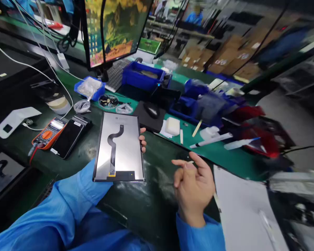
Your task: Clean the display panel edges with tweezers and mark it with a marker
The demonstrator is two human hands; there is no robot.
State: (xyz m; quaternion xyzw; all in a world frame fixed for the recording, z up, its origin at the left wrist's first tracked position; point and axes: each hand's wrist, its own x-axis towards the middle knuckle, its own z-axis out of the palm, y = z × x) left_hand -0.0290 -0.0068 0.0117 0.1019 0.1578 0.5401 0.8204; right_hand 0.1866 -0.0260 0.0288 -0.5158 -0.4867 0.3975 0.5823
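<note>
Display panel (131, 153) held tilted over dark bench mat (151, 212) by left hand (142, 141), fingers curled round its edge | right hand (193, 186) seen clear of panel, fingers half-curled, any pinch unclear | flex cable (112, 153) exposed: creasing judged possible if panel slips

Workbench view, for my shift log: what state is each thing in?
Display panel: silver back facing up, black flex cable lying on it.
Left hand: gripping the panel's edge.
Right hand: raised, fingers curled.
Computer monitor: on, showing a landscape.
Smartphone: lying flat, screen dark.
Multimeter: red lead attached.
</note>
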